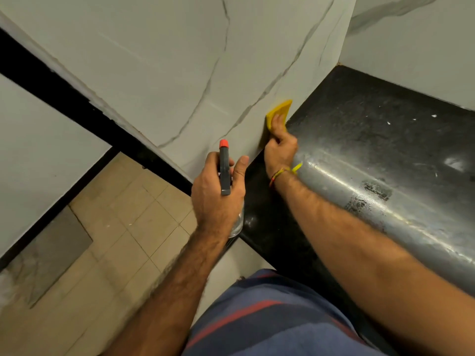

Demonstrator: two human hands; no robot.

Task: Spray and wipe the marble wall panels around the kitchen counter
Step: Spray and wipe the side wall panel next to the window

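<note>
A white marble wall panel (180,60) with grey veins rises on the left of the black counter (372,119). My right hand (281,147) presses a yellow cloth (280,110) flat against the panel's bottom edge, just above the counter. My left hand (218,194) is closed around a spray bottle (224,168) with a grey head and a red nozzle, held upright in front of the panel; its clear body shows below my fist.
A second marble panel (411,47) stands behind the counter at the right. The panel's black edge (64,96) runs diagonally on the left. Beige floor tiles (128,214) lie below, left of the counter's front edge.
</note>
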